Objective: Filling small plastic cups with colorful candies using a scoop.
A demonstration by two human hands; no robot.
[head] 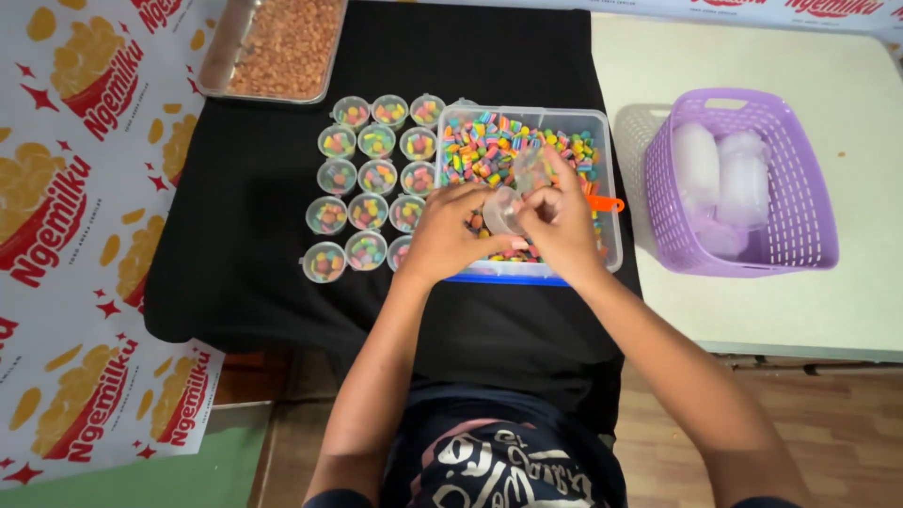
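Over a clear plastic tub (611,179) full of small multicoloured candies (489,146), my left hand (450,233) holds a small clear plastic cup (503,209). My right hand (562,218) meets it from the right, its fingers pinched on a clear piece at the cup's rim, possibly a lid or a second cup. To the left of the tub, several small clear cups (367,179) filled with the same candies stand in rows on a black cloth (254,226).
A metal tray (282,47) of brown nuts or grains lies at the back left. A purple plastic basket (743,179) with clear plastic bags stands on the pale table at right. An orange scoop handle (607,202) sticks out of the tub. Printed paper covers the left side.
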